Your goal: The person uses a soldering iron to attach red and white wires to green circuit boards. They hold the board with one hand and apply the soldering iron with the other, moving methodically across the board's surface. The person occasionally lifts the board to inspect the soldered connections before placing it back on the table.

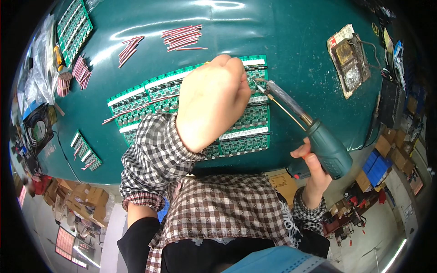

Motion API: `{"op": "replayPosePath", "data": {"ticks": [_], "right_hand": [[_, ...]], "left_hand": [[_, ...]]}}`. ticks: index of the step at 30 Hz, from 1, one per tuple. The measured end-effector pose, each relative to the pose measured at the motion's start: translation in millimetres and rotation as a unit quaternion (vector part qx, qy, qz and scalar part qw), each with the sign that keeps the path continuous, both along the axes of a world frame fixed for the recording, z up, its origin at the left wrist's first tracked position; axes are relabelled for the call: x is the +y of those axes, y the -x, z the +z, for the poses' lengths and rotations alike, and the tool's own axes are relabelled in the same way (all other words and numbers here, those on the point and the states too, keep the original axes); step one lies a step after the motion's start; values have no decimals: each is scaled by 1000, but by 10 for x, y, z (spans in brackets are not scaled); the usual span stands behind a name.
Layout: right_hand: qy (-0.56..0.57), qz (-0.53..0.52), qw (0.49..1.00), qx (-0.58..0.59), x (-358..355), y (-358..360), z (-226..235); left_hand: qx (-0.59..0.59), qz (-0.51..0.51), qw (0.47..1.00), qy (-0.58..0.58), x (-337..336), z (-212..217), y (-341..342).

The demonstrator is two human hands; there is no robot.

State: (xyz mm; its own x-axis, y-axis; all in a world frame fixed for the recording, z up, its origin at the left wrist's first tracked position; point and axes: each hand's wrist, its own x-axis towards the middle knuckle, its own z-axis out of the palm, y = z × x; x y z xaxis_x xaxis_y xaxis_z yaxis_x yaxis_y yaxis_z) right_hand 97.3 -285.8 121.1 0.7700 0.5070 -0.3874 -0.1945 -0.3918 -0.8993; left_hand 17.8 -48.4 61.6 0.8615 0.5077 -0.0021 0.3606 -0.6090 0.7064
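The right hand [314,170] is gripping a green soldering gun [318,139], its tip meeting the green circuit boards [246,123] just beside the fisted left hand [211,100].

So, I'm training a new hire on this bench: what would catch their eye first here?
First the left hand, fisted over the panel of green circuit boards mid-table. Next the right hand, gripping a teal soldering gun whose tip meets the boards. Then the red-and-white wire bundles above.
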Motion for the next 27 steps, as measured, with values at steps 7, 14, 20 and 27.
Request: {"op": "replayPosePath", "data": {"ticks": [7, 14, 20, 27], "right_hand": [[2, 17, 1000, -5, -2, -8, -5], [-20, 18, 1000, -1, -30, -20, -14], [-2, 14, 1000, -5, -15, -9, 6], [-9, 26, 1000, -1, -35, -17, -13]], "left_hand": [[-11, -10, 1000, 3, 14, 51, -18], [-19, -41, 999, 8, 124, 27, -36], [-15, -40, 999, 33, 124, -19, -53], [-14, -23, 999, 23, 119, -49, -51]]}}
